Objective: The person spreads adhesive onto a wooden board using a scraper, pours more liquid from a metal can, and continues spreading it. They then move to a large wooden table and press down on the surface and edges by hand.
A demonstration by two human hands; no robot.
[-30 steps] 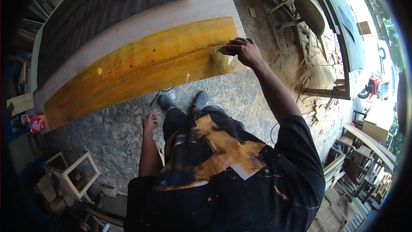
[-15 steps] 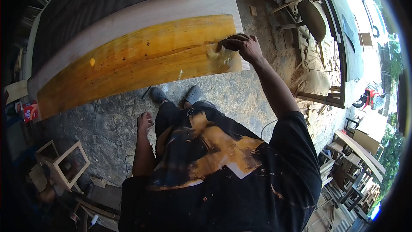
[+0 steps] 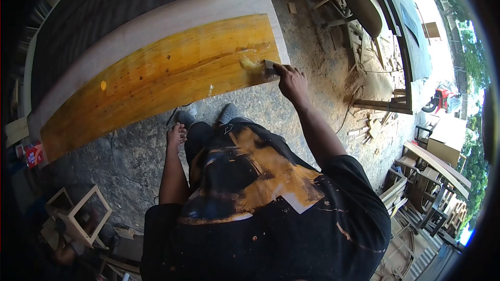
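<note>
Down toward the near edge comes the right hand [image 3: 291, 80], clamped on a scraper [image 3: 270, 67] — the board [image 3: 156, 80] is mostly yellow-coated, one pale strip left. Left hand [image 3: 176, 135] hangs loosely curled, empty.

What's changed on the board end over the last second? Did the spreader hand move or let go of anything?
The right hand has slid with its scraper from the middle of the coated strip toward the near edge of the board, dragging the yellow blob with it. It kept hold of the scraper throughout. The left hand stays empty by the thigh; the glossy yellow coating looks unchanged elsewhere.
</note>
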